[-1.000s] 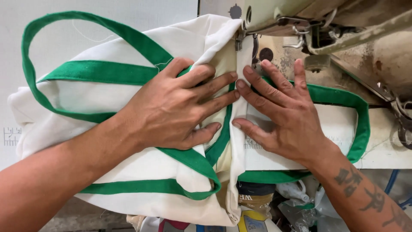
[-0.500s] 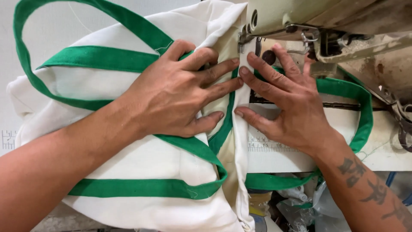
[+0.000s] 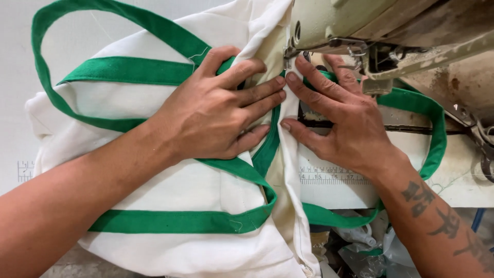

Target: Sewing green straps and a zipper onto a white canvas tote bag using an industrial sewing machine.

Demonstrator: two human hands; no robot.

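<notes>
Both hands lie flat with fingers stretched out and slightly spread, gripping nothing, pressing down on a white bag (image 3: 170,190) with green straps (image 3: 123,71). The left hand (image 3: 216,110) rests on the bag's bunched body, its fingertips at a raised fold of cloth (image 3: 284,154) that runs toward the viewer. The right hand (image 3: 342,121) presses from the other side of that fold, its fingertips almost meeting the left's, just below the head of a sewing machine (image 3: 360,31). The bag lies over the machine table (image 3: 463,180), whose pale top carries a printed ruler strip (image 3: 332,177). Below the table edge, crumpled plastic scraps (image 3: 368,242) are heaped.
</notes>
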